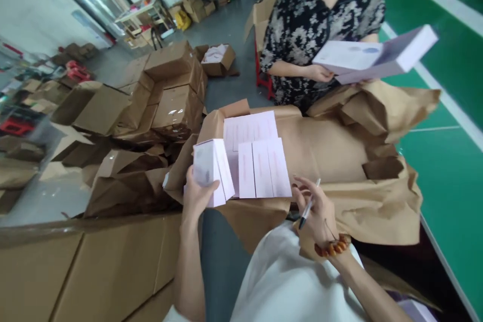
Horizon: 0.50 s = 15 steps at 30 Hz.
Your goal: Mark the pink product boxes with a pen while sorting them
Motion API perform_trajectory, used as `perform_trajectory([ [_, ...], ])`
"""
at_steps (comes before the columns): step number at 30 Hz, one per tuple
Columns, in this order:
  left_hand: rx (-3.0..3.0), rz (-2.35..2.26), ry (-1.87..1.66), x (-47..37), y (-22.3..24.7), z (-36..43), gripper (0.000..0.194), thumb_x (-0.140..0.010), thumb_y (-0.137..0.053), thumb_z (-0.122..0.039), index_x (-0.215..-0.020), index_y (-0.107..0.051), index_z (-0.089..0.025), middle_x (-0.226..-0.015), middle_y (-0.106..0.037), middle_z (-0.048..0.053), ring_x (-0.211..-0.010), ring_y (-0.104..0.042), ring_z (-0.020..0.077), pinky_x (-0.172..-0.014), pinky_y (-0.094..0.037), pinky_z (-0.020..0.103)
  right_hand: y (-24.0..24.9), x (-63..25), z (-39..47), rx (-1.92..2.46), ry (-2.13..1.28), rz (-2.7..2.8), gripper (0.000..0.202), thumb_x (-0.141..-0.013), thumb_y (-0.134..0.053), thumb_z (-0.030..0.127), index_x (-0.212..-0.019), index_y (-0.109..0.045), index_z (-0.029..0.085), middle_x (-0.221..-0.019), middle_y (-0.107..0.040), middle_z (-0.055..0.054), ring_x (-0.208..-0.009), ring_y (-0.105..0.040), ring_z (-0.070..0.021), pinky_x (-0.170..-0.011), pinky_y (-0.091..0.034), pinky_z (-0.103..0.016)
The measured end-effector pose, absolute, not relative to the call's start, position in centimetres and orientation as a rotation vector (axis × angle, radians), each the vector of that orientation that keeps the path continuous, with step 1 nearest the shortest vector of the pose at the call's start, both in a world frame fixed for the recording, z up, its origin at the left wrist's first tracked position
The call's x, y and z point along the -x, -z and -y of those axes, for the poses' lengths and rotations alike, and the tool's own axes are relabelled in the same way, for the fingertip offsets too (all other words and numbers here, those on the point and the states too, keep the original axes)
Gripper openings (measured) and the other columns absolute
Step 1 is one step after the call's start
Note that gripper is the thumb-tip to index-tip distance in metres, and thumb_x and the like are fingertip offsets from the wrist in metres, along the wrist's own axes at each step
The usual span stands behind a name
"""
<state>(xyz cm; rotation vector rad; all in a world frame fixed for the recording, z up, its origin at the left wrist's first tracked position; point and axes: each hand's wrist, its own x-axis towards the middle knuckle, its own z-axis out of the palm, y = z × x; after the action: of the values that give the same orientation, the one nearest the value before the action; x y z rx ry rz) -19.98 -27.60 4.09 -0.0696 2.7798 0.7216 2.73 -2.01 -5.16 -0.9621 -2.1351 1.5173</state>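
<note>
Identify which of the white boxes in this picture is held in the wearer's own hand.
The upright box gripped by the left hand. The other white boxes lie flat on brown paper, and another person holds one.

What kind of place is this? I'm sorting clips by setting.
Likely a packing or warehouse room: cardboard cartons piled on the floor, small white boxes on brown paper, the left hand holding one, the right hand a pen.

White garment, amber bead bracelet (334, 248), bare forearms
</note>
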Motion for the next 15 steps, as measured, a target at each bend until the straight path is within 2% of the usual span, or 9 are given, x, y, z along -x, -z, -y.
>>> perform_trajectory([
  [2,-0.068,-2.741,-0.909,18.3,-5.9,27.1,0.124,-0.087,-0.101,-0.053,-0.189,-0.035,-0.029,-0.187,-0.059,0.023,-0.174,-0.060,0.0477,-0.145,-0.050,0.065,3.2,-2.9,3.1,0.923,-1.653,2.068,0.063,-0.111,-0.071,0.076,-0.149,-0.085,0.027,-0.121,-0.088,-0.014,-0.103,-0.085,-0.0310,-0.095,-0.073,-0.047],
  [4,-0.348,-2.624,-1.026,15.6,-7.6,24.9,0.137,-0.080,-0.108,-0.058,-0.191,-0.034,-0.030,-0.192,-0.054,0.021,-0.181,-0.050,0.0502,-0.148,-0.046,0.069,1.2,-2.8,3.9,0.841,-1.880,1.909,0.073,-0.110,-0.076,0.079,-0.163,-0.076,0.030,-0.151,-0.085,-0.017,-0.125,-0.086,-0.0340,-0.105,-0.074,-0.049],
  [6,-0.600,-2.435,-1.012,12.5,-8.9,21.9,0.145,-0.075,-0.112,-0.059,-0.193,-0.032,-0.032,-0.191,-0.053,0.023,-0.179,-0.051,0.0538,-0.142,-0.053,0.071,-0.6,-3.0,4.0,0.781,-2.051,1.681,0.085,-0.105,-0.084,0.081,-0.173,-0.067,0.031,-0.169,-0.076,-0.019,-0.140,-0.082,-0.0372,-0.113,-0.073,-0.053],
  [9,-0.785,-2.142,-1.024,9.2,-9.1,17.7,0.156,-0.070,-0.118,-0.062,-0.194,-0.028,-0.031,-0.192,-0.048,0.027,-0.178,-0.050,0.0575,-0.141,-0.053,0.075,-2.0,-5.5,3.1,0.886,-2.008,1.494,0.084,-0.098,-0.094,0.075,-0.165,-0.070,0.031,-0.160,-0.082,-0.015,-0.140,-0.083,-0.0390,-0.116,-0.072,-0.053],
  [13,-0.726,-1.536,-1.078,8.7,-7.2,13.8,0.126,-0.083,-0.111,-0.060,-0.185,-0.042,-0.032,-0.186,-0.056,0.023,-0.170,-0.059,0.0534,-0.140,-0.051,0.076,-1.6,-11.5,2.1,1.095,-1.913,1.294,0.065,-0.096,-0.092,0.077,-0.141,-0.084,0.030,-0.143,-0.090,-0.012,-0.132,-0.086,-0.0406,-0.115,-0.073,-0.054],
  [15,-0.598,-1.220,-1.077,8.4,-6.1,12.2,0.120,-0.081,-0.112,-0.053,-0.180,-0.047,-0.031,-0.179,-0.064,0.021,-0.165,-0.064,0.0543,-0.136,-0.054,0.078,-1.7,-13.8,2.4,1.188,-1.918,1.209,0.067,-0.091,-0.093,0.082,-0.133,-0.087,0.030,-0.134,-0.092,-0.012,-0.126,-0.088,-0.0408,-0.112,-0.074,-0.055],
])
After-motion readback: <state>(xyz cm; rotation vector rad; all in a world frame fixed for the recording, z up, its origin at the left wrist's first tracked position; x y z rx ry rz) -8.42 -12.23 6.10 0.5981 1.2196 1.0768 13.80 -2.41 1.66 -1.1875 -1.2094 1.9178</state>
